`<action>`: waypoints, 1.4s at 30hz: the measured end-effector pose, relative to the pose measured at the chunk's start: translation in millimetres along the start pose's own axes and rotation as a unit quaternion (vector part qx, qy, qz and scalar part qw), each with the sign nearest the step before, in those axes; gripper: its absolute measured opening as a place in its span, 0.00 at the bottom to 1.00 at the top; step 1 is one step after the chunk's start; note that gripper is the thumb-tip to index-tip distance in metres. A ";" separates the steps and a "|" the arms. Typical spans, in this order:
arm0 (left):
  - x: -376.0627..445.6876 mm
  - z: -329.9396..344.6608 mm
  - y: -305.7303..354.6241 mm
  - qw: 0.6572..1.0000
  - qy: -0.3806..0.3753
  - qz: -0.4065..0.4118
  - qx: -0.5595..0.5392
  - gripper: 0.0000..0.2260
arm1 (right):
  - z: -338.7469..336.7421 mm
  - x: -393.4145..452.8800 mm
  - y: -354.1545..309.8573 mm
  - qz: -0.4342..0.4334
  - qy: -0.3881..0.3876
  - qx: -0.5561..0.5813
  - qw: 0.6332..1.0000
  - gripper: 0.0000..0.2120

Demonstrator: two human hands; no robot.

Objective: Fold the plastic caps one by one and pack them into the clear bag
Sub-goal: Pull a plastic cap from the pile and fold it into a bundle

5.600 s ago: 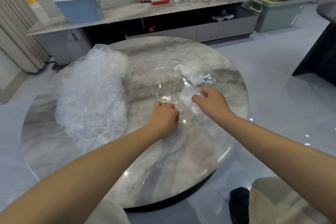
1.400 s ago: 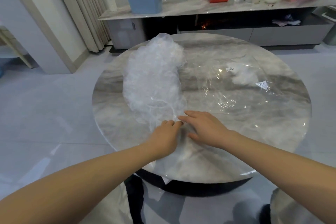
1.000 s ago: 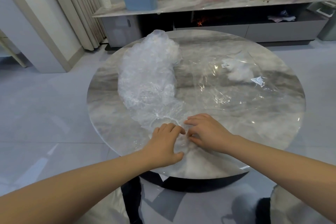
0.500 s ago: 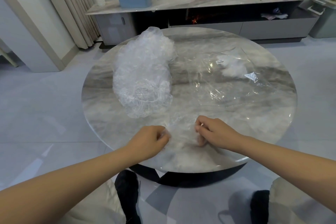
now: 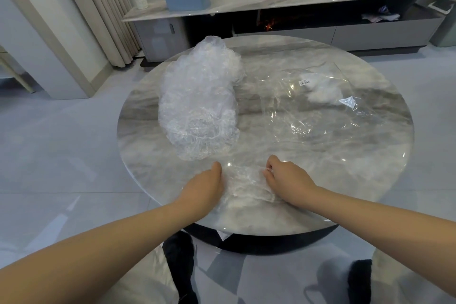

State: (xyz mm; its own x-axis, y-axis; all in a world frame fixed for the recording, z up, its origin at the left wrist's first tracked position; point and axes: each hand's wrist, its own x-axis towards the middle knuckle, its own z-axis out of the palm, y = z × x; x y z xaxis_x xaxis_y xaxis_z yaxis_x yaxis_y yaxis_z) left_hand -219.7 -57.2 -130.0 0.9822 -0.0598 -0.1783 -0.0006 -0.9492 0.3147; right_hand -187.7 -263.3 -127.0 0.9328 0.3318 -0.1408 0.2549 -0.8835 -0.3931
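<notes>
Left hand (image 5: 206,187) and right hand (image 5: 287,177) pinching one crinkled transparent plastic cap (image 5: 246,184), just before heaped crumpled caps (image 5: 199,106) on round marble table (image 5: 345,180).

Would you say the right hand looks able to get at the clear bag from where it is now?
Probably yes. The right hand pinches a plastic cap at the near table edge, and the clear bag lies flat just beyond it with only bare marble table between.
</notes>
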 end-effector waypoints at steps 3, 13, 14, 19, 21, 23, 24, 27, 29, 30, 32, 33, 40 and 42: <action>-1.5 -6.1 3.9 0.999 0.028 0.011 0.032 0.08 | -1.3 -1.9 -6.0 -0.007 0.012 -0.045 0.999 0.13; -2.5 7.8 -1.4 0.927 0.036 0.327 0.178 0.25 | 20.7 -20.9 -9.2 -0.193 0.139 -0.147 0.960 0.23; -4.7 11.5 -3.4 0.931 0.004 0.313 0.189 0.28 | 24.5 -23.5 -10.2 -0.174 0.089 -0.150 0.969 0.28; -8.0 19.8 -12.3 0.956 -0.080 0.235 0.156 0.34 | 30.2 -22.9 3.8 -0.130 -0.033 -0.137 0.982 0.43; -9.9 21.3 -11.4 0.959 -0.088 0.224 0.146 0.35 | 31.4 -21.5 5.2 -0.133 -0.043 -0.137 0.981 0.47; -10.9 22.3 -10.1 0.960 -0.094 0.217 0.149 0.35 | 32.4 -21.1 4.9 -0.134 -0.053 -0.145 0.979 0.50; -11.2 21.9 -9.7 0.960 -0.100 0.215 0.152 0.35 | 33.1 -20.4 4.9 -0.136 -0.055 -0.147 0.978 0.52; -10.6 17.6 -6.1 0.958 -0.124 0.204 0.159 0.32 | 32.0 -17.1 5.0 -0.143 -0.064 -0.154 0.976 0.49; -10.1 10.2 -0.6 0.957 -0.151 0.198 0.151 0.31 | 28.4 -12.6 8.4 -0.156 -0.065 -0.165 0.972 0.41; -9.7 5.1 1.4 0.957 -0.161 0.196 0.142 0.30 | 25.8 -8.9 11.2 -0.168 -0.054 -0.173 0.969 0.40; -9.0 -6.0 2.3 0.959 -0.166 0.199 0.114 0.30 | 16.1 -1.6 15.6 -0.187 -0.030 -0.199 0.962 0.35; -9.3 -10.6 0.7 0.959 -0.163 0.207 0.102 0.30 | 12.4 1.3 18.8 -0.184 -0.009 -0.218 0.958 0.32; -16.0 -23.6 -4.2 0.941 -0.190 0.265 0.095 0.35 | -10.4 -1.6 21.8 -0.219 0.111 -0.189 0.951 0.24; -14.9 -21.7 -1.9 0.941 -0.175 0.278 0.085 0.32 | -14.5 -14.0 13.1 -0.250 0.079 -0.148 0.954 0.16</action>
State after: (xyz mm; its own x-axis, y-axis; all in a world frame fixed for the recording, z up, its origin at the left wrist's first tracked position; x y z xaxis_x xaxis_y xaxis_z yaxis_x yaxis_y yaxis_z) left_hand -230.2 -47.8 -107.7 0.6993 -0.6310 -0.3358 -0.5548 -0.7754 0.3015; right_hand -193.7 -284.3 -117.0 0.6972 0.7022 0.1445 0.7162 -0.6908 -0.0990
